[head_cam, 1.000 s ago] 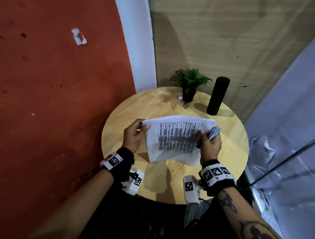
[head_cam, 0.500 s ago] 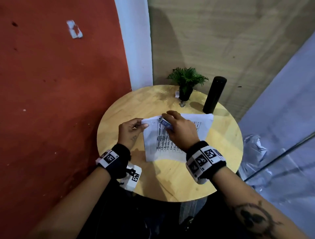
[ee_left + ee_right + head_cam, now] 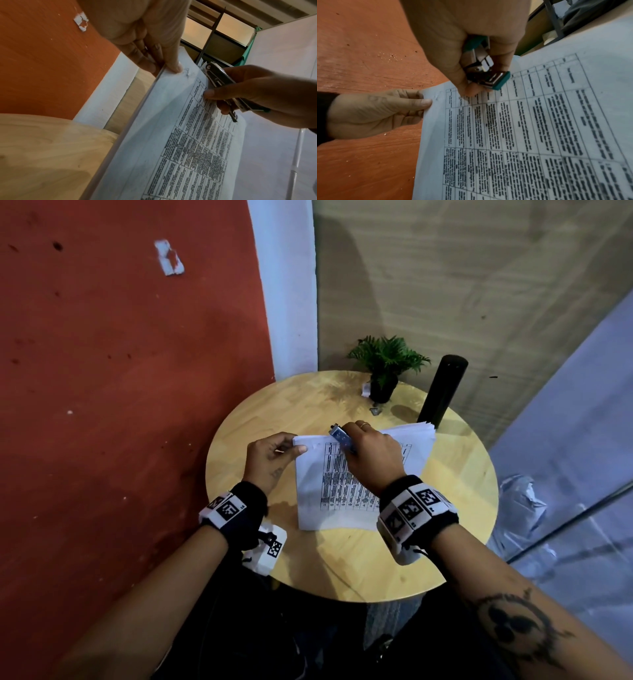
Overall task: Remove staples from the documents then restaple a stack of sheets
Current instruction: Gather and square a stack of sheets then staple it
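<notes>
Wooden round table (image 3: 376, 570), pale grain, carries a sheet stack (image 3: 329, 508) printed w/ a ruled grid, text too small to read. Left hand (image 3: 270, 460) pinches its top-left corner; right hand (image 3: 373, 460) grips a small metal stapler (image 3: 340, 437) over the top edge.

Left wrist: stack (image 3: 171, 148) edge thin, layered; stapler (image 3: 221, 83) chrome.

Right wrist: stapler (image 3: 489, 77) w/ teal end cap, thumb & fingers curled round it, just above the paper (image 3: 539, 135).

A round wooden counter (image 3: 342, 570) stood against the wall corner. At its far edge sat a potted plant (image 3: 385, 371) and, right of it, an upright black cylinder (image 3: 442, 392). A small metal bit (image 3: 375, 410) lay just before the pot.
</notes>
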Available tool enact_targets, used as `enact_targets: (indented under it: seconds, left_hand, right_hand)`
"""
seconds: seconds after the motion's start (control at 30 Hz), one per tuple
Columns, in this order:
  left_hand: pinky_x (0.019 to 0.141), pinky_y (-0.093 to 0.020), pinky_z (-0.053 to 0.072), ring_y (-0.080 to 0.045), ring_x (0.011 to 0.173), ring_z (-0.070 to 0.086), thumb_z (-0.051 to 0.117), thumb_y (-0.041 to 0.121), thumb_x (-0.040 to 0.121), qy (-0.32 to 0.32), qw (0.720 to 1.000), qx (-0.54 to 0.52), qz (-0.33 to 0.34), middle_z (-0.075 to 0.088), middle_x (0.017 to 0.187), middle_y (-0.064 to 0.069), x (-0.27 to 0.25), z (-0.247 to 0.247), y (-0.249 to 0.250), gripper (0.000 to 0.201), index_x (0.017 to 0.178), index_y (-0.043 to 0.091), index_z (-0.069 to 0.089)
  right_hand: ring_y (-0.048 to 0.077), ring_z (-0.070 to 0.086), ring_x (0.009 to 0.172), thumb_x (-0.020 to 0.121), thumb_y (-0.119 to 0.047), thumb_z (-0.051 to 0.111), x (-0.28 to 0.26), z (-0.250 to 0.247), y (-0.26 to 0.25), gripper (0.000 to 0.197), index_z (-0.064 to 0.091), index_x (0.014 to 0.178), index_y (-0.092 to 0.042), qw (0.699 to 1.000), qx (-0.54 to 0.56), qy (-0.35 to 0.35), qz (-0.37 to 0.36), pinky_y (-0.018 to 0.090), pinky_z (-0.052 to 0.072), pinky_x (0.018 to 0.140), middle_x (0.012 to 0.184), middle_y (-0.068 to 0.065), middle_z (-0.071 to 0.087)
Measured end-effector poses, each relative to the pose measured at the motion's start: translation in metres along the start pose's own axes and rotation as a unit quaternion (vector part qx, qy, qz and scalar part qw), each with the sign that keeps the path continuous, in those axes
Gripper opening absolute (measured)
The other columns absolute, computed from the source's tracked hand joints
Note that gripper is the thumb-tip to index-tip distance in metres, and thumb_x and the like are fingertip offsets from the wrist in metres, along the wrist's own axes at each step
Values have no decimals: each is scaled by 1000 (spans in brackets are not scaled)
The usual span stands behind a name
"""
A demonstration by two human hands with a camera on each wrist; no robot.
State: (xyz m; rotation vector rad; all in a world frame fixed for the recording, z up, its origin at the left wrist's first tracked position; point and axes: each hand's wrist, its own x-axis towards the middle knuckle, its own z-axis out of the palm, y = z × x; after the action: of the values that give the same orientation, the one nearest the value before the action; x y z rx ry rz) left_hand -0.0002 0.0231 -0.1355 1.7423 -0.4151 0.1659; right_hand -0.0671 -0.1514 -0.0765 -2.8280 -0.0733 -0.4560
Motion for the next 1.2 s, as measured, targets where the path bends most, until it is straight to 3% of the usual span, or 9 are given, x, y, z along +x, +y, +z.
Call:
enact_targets:
  seconds: [0.13,0.33,0.47,0.57,0.63,0.73,0.9,1.03,1.2]
  left_hand:
    - [68,-12,44,7,68,54,69,5,83,-16,1000,23,8,61,75,1,-6,-1,2,7,85,10,65]
    - [69,-6,41,10,67,54,70,4,81,34,998,42,14,65,79,-6,-10,1,1,13,92,-3,71]
    - [70,-4,41,20,66,53,71,3,80,46,998,40,17,67,84,-3,-10,4,-2,17,95,-6,71]
    - [70,-7,43,16,68,55,72,6,79,45,998,39,16,68,85,-5,-12,3,-1,19,95,-5,72]
    - [70,-16,46,7,71,56,69,17,78,37,999,35,15,69,84,-6,-13,2,2,25,94,-2,73]
    - [70,-23,48,1,77,59,66,17,80,26,999,35,24,72,86,-6,-18,1,9,24,94,-1,74]
    - [69,-33,50,-5,77,61,60,12,82,36,997,59,39,74,87,-15,-27,2,12,22,96,1,74]
    - [69,-28,50,-2,77,62,59,15,82,50,997,46,27,74,87,-10,-30,3,18,26,98,0,73]
    - [60,-15,41,3,67,51,58,16,83,44,998,39,37,64,69,-4,-32,3,24,24,89,-1,74]
  right_hand:
    - [42,59,84,85,-13,54,-1,4,0,19,56,102,-6,1000,4,6,5,35,30,60,102,16,60]
    - [41,59,84,89,-19,53,-3,6,1,20,55,105,-6,994,80,68,6,37,37,60,102,17,58]
    - [31,62,73,89,-38,49,-2,0,-24,22,38,86,-19,871,427,225,92,43,49,65,76,11,55]
    - [22,60,58,95,-36,41,10,6,-45,17,38,88,-20,785,557,230,142,35,47,56,69,3,62]
    - [23,54,52,99,-33,35,15,10,-55,14,37,89,-25,760,588,224,164,30,41,53,68,4,65]
    - [21,54,50,96,-42,32,20,19,-60,17,36,91,-27,797,531,236,164,33,43,53,66,-2,66]
    - [39,62,77,89,-53,24,18,28,-66,54,40,108,-5,928,294,198,110,38,37,63,82,13,69]
    - [41,60,81,87,-49,24,15,28,-66,53,41,109,-4,941,235,203,137,34,24,61,86,19,67]
    - [36,61,56,85,-46,33,15,37,-59,48,53,94,-3,953,144,261,55,27,28,50,62,15,64]
